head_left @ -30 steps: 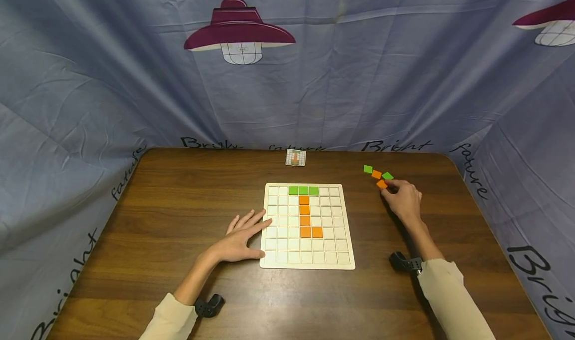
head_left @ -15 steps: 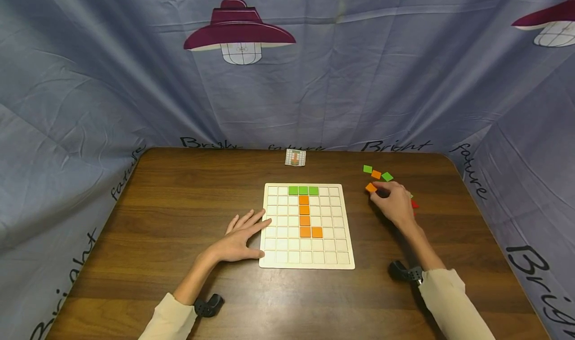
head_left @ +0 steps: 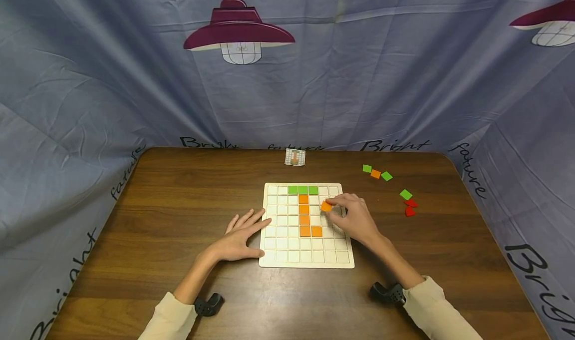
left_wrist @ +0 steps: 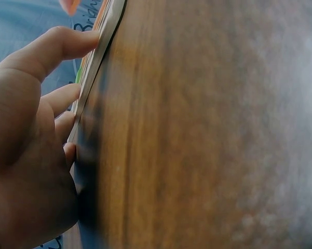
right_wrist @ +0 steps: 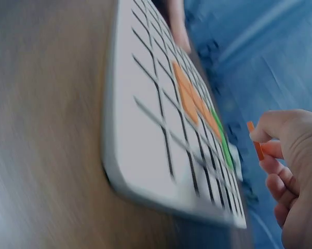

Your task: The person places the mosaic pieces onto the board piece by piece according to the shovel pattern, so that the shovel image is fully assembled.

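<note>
A pale square grid board (head_left: 281,243) lies on the table, with a row of green tiles (head_left: 303,190) along its far edge. Below them runs a column of orange tiles (head_left: 304,209), with another orange tile (head_left: 316,231) beside its lowest one. My right hand (head_left: 355,219) pinches an orange tile (right_wrist: 255,141) between thumb and fingers, over the right half of the board. My left hand (head_left: 240,237) lies with fingers spread, its fingertips at the board's left edge; the left wrist view shows the thumb (left_wrist: 80,43) against that edge.
Behind the board lies a small pattern card (head_left: 295,157). Loose at the far right are an orange tile (head_left: 375,173), several green tiles (head_left: 387,176) and red tiles (head_left: 410,211). The wooden table (head_left: 193,185) ends at a hanging blue-grey cloth (head_left: 314,90).
My right hand has taken the orange tile from the loose ones and carried it left, over the board. The red tiles, hidden under that hand before, now show. My left hand has stayed put.
</note>
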Tool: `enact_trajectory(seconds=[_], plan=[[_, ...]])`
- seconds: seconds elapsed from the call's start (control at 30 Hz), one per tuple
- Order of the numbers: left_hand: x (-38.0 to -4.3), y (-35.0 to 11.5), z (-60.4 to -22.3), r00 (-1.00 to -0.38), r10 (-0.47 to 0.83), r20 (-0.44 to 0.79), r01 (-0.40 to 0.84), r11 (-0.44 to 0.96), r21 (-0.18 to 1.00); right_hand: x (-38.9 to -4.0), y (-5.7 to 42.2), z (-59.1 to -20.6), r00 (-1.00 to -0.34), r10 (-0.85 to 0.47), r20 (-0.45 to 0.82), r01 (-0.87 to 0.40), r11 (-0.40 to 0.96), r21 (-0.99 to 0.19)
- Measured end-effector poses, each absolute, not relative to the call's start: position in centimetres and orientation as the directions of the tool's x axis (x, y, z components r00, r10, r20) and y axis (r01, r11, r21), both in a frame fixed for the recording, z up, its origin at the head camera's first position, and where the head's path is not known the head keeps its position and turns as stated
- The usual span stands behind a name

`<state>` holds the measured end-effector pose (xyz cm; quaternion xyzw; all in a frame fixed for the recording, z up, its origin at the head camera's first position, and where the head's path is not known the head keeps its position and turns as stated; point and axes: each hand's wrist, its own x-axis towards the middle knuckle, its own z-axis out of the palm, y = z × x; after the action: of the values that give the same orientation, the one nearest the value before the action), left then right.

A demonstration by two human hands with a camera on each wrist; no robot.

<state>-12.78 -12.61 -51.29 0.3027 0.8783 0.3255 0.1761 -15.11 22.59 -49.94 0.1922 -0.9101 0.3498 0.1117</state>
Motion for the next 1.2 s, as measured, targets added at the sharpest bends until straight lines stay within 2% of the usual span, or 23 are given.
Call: enact_trajectory(seconds=[0.2, 0.53, 1.2], plan=[[-12.8, -12.6, -51.1, -0.753, 0.648, -0.112, 0.418, 0.604, 0.679, -13.8, 19.7, -50.1, -0.869, -0.363, 0.335, -0.494, 0.625, -0.605], [-12.9, -12.5, -51.2, -0.760, 0.640, -0.117, 0.414, 0.615, 0.671, -13.1, 17.3, -50.6, -0.841, -0.452, 0.296, -0.538, 0.642, -0.547], [-12.8, -12.6, -51.3, -0.758, 0.643, -0.113, 0.412, 0.606, 0.681, -13.0, 15.9, -51.8, -0.812, -0.511, 0.283, -0.582, 0.668, -0.463]])
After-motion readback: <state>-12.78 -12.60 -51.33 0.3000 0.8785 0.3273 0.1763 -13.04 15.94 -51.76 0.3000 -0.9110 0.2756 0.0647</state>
